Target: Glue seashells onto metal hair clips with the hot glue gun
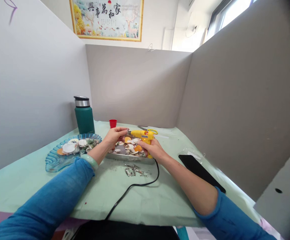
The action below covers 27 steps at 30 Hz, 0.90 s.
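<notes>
My right hand (152,147) is wrapped round the handle of a yellow hot glue gun (142,134), whose nozzle points left. At the nozzle tip, the fingers of my left hand (116,136) are pinched together; what they hold is too small to make out. Both hands are above a metal tray (125,158) of seashells (130,146) in white and orange. In front of the tray lies a small heap of silvery metal clips or pins (134,171).
A blue shell-shaped dish (53,160) with shells and decorated pieces stands left, before a green bottle (84,116). Behind the tray are a red cup (113,123) and yellow-handled scissors (151,130). A black flat object (201,171) lies right. The glue gun's cord (135,185) crosses the front.
</notes>
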Motion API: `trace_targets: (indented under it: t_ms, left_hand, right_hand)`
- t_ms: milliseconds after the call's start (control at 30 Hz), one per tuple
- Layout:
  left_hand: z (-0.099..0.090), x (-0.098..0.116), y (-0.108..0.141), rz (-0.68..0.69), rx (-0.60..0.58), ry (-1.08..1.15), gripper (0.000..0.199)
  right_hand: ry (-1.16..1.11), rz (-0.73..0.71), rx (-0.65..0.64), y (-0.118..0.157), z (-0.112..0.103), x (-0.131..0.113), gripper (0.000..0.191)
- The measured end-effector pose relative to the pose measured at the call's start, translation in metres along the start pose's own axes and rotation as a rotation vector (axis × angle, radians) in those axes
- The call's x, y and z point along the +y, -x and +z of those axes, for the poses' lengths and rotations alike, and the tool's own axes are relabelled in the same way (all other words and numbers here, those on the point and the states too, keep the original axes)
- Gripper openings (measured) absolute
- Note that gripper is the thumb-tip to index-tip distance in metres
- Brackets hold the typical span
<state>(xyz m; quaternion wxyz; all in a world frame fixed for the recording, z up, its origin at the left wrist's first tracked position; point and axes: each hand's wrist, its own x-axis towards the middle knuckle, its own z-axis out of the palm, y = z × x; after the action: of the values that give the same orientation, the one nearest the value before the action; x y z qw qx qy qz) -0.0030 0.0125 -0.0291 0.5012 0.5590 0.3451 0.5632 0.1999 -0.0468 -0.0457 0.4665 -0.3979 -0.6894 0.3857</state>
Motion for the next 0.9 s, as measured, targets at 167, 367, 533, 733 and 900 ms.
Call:
trace_targets:
  t_ms: [167, 367, 533, 733, 900]
  left_hand:
    - [0.0019, 0.0018, 0.0024, -0.008, -0.024, -0.03, 0.04]
    - [0.0018, 0.0012, 0.0026, -0.021, -0.059, -0.053, 0.041]
    - [-0.0001, 0.0006, 0.0002, -0.004, -0.012, 0.0, 0.04]
    - [0.0004, 0.0023, 0.0013, -0.019, -0.018, 0.008, 0.038]
    - [0.0022, 0.0019, 0.0028, -0.035, -0.046, -0.031, 0.039]
  right_hand:
    - [0.001, 0.007, 0.011, 0.0021, 0.0, -0.0036, 0.037]
    - [-0.003, 0.011, 0.03, 0.0027, 0.0013, -0.0052, 0.036]
    - [0.021, -0.003, 0.006, 0.0012, 0.0006, -0.0022, 0.039]
    - [0.03, -0.002, 0.012, 0.0013, 0.0008, -0.0018, 0.041]
    - [0.029, -0.007, 0.031, 0.0019, 0.0014, -0.0029, 0.039]
